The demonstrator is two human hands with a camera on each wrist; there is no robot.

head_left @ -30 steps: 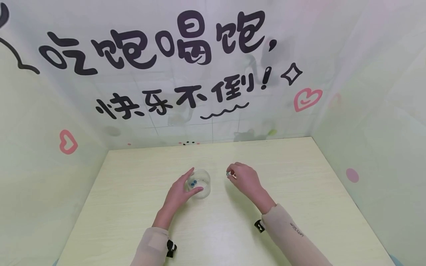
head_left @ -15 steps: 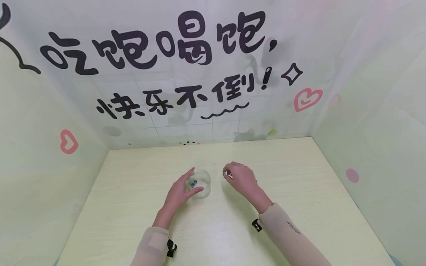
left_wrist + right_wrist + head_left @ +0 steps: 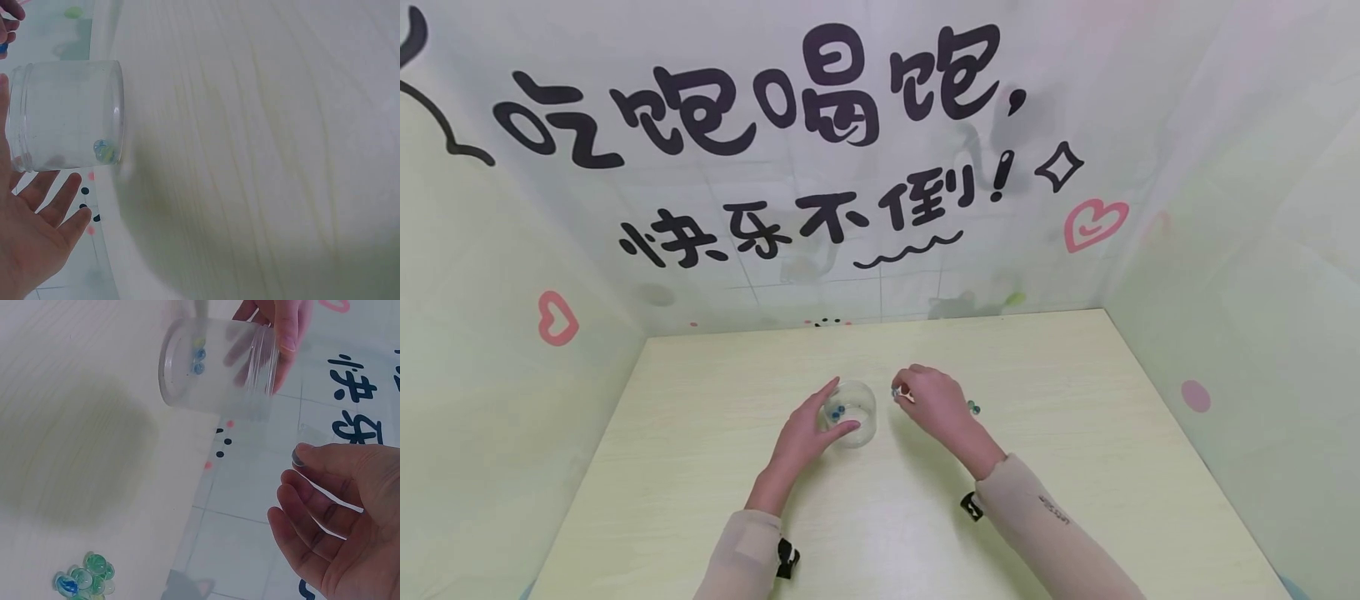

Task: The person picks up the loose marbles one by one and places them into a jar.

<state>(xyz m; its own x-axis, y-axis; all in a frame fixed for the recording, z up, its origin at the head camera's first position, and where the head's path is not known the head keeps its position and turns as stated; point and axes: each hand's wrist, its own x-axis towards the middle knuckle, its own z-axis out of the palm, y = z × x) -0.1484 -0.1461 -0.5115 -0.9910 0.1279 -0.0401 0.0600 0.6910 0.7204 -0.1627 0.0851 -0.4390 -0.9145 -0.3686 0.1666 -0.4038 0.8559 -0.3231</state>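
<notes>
A clear, wide-mouthed jar (image 3: 863, 404) stands upright on the table. At its bottom lie a few blue and yellowish glass marbles (image 3: 199, 355). My left hand (image 3: 797, 437) holds the jar from the left, with the thumb on the near side of the rim and the fingers around the far side. Just right of the jar and above rim height, my right hand (image 3: 934, 407) pinches one marble (image 3: 298, 456) between thumb and index finger. The other right fingers are loosely bent, as the right wrist view shows. The held marble's colour is mostly hidden by the thumb.
Several green, clear and blue marbles (image 3: 94, 575) lie in a loose group on the pale wooden table (image 3: 880, 533), right of the right wrist. A printed wall (image 3: 820, 292) closes off the back, with side walls left and right.
My right hand has moved left towards the jar, carrying the pinched marble. Part of the marble group now shows beyond the right wrist. The left hand and jar stay in place.
</notes>
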